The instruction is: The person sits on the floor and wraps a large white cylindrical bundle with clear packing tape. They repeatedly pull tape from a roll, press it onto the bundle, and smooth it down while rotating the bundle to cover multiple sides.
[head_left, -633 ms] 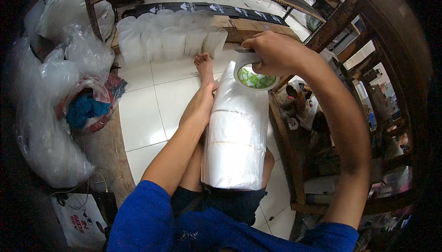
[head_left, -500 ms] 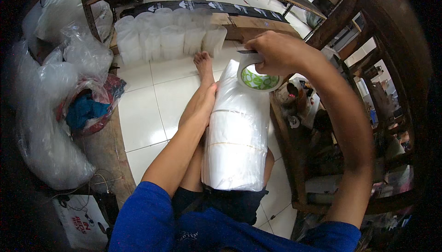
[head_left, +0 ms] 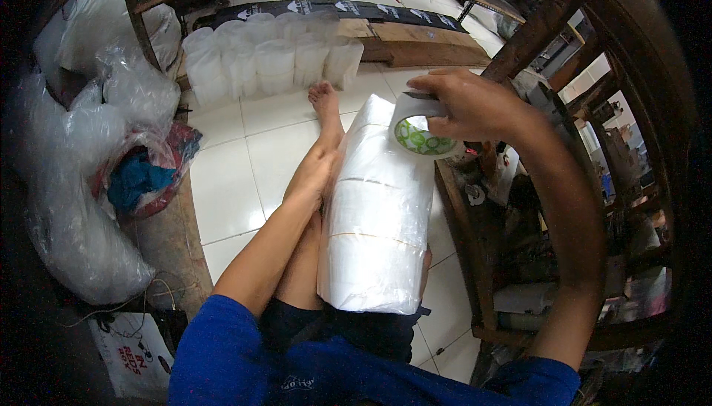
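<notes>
A long white bundle in clear plastic [head_left: 377, 209] lies across my lap, with thin bands around it. My left hand [head_left: 325, 160] holds its left side near the far end; the fingers are hidden behind the bundle. Above the far right end, my right hand [head_left: 463, 102] grips a roll of tape [head_left: 417, 137] with a green-patterned inner core. A dark strip shows at the top of the roll, beside the fingers. Tape seems to run from the roll toward the bundle, but clear tape against clear plastic is hard to make out.
Several translucent plastic rolls [head_left: 274, 65] stand on the tiled floor ahead, before a low wooden ledge [head_left: 430, 50]. Large plastic bags [head_left: 81, 183] crowd the left, beside a blue cloth [head_left: 141, 180]. A cluttered dark wooden rack [head_left: 475, 258] stands close on the right.
My right hand has shifted a little to the right with the tape roll. My left hand has slid slightly back along the bundle's side, and the bundle has moved slightly left.
</notes>
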`<act>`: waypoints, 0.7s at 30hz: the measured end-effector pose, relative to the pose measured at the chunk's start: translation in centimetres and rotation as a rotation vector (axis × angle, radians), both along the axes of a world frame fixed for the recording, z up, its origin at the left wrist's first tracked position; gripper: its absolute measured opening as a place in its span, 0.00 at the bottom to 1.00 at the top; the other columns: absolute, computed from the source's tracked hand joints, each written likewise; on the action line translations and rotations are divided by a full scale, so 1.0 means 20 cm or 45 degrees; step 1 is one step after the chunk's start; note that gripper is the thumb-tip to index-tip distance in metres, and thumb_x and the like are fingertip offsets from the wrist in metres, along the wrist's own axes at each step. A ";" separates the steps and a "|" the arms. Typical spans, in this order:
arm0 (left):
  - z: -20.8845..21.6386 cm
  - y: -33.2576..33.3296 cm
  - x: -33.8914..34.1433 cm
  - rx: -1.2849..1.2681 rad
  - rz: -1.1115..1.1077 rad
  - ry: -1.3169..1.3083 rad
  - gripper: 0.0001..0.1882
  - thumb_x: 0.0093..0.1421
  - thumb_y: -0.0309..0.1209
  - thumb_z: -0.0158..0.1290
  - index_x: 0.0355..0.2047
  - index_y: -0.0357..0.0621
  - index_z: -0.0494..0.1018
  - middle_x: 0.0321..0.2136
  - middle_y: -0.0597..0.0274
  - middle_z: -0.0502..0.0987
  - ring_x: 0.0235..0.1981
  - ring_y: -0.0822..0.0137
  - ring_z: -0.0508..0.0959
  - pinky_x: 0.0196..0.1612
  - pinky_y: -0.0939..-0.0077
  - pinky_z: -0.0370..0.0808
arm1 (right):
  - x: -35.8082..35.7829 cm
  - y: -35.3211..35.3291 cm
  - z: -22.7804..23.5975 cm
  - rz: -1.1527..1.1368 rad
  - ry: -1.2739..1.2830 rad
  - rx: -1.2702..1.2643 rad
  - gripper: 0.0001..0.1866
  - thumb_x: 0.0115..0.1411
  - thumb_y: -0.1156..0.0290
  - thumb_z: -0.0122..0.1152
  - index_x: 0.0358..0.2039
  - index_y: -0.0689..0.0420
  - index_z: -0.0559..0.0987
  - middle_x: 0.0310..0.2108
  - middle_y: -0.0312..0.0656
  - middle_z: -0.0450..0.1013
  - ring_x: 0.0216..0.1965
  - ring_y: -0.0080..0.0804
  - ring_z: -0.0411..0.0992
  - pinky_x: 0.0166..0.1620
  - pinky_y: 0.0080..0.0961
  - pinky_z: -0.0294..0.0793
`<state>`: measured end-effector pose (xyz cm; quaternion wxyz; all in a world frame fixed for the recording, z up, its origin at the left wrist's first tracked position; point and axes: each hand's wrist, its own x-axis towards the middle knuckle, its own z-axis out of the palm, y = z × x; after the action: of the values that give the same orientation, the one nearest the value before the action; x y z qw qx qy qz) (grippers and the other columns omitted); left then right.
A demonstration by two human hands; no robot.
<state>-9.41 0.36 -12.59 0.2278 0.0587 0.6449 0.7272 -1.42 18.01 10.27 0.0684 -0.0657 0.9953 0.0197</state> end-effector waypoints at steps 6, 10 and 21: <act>0.24 -0.03 0.11 -0.351 -0.400 0.754 0.50 0.61 0.53 0.52 0.66 0.23 0.47 0.65 0.28 0.54 0.69 0.44 0.54 0.70 0.65 0.51 | -0.08 0.03 -0.02 -0.014 -0.098 0.034 0.31 0.47 0.71 0.66 0.54 0.68 0.74 0.47 0.61 0.75 0.46 0.50 0.77 0.51 0.37 0.78; 0.36 -0.03 0.29 -0.916 -0.509 1.173 0.63 0.53 0.59 0.58 0.65 0.14 0.38 0.66 0.21 0.45 0.71 0.38 0.45 0.72 0.61 0.43 | -0.04 -0.03 0.08 -0.152 -0.266 0.253 0.31 0.47 0.73 0.67 0.53 0.69 0.75 0.44 0.60 0.77 0.42 0.50 0.79 0.48 0.36 0.79; 0.34 -0.08 0.27 -1.008 -0.648 1.118 0.65 0.51 0.56 0.60 0.65 0.15 0.36 0.67 0.21 0.40 0.71 0.36 0.39 0.72 0.53 0.39 | 0.51 0.49 -0.40 -0.192 0.069 -0.310 0.42 0.43 0.70 0.76 0.61 0.59 0.70 0.52 0.55 0.73 0.50 0.46 0.75 0.54 0.39 0.75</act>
<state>-3.94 -1.15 -5.71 0.1125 0.4133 0.8637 0.2656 8.69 27.73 2.29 0.0343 0.0019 0.9939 -0.1048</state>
